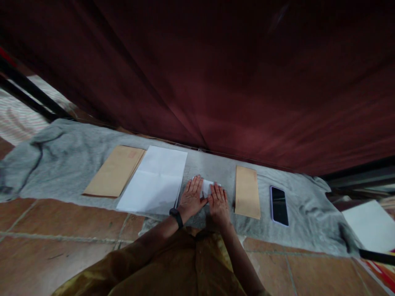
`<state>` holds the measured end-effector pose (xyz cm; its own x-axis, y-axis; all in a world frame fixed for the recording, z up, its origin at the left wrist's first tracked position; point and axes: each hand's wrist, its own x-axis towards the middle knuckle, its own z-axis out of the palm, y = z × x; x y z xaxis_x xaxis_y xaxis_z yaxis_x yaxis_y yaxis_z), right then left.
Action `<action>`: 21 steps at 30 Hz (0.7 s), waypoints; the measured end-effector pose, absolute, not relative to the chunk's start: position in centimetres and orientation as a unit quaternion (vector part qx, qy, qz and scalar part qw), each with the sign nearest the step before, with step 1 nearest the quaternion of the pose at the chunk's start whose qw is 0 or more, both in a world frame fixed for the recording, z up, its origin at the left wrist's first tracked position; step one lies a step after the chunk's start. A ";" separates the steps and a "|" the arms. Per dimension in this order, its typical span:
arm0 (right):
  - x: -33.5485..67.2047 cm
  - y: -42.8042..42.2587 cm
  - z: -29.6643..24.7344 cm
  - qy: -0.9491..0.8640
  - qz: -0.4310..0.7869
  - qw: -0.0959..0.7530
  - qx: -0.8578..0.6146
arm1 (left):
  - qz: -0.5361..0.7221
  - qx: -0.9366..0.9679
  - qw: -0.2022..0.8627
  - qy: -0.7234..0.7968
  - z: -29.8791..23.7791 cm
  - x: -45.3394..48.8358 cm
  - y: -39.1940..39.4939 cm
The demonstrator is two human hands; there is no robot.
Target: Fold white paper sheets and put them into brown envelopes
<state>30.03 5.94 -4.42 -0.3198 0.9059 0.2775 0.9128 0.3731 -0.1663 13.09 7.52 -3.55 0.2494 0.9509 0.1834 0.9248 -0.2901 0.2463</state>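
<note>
A folded white sheet of paper [207, 188] lies on the grey cloth, mostly hidden beneath my two hands. My left hand [191, 197], with a dark band on its wrist, presses flat on the paper's left part, fingers stretched forward. On the right part rests my right hand [218, 202], also flat with fingers extended. The two thumbs nearly meet in the middle. Just left of my left hand is a stack of white paper [154, 176]. Brown envelopes [115, 170] lie beyond that stack, and another brown envelope [247, 192] is to the right of my right hand.
A phone [279, 205] with a pale purple edge lies right of the single envelope. Everything sits on a rumpled grey cloth [70, 152] over terracotta tiles [70, 218]. A dark red curtain [197, 82] hangs behind. At far right is a white panel [372, 226].
</note>
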 end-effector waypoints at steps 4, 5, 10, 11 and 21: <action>31.3 6.0 -4.7 -0.818 -0.019 0.144 -0.557 | 0.140 0.791 0.043 0.595 -3.7 13.2 7.3; 31.7 6.0 -4.7 -0.816 -0.022 0.142 -0.560 | 0.140 0.791 0.042 0.594 -3.7 13.2 7.2; 32.3 6.2 -5.0 -0.810 -0.027 0.141 -0.569 | 0.141 0.810 0.038 0.568 -3.9 13.6 6.8; 32.3 6.2 -5.1 -0.808 -0.027 0.143 -0.571 | 0.140 0.816 0.041 0.560 -3.9 13.7 6.8; 32.3 6.3 -5.1 -0.787 -0.016 0.153 -0.597 | 0.125 0.837 0.053 0.531 -3.9 13.2 7.0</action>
<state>32.27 6.25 -5.09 -0.2402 0.9354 0.2594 0.9451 0.2863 -0.1575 13.18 6.96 -3.88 0.4054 0.9013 0.1527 0.8747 -0.4310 0.2217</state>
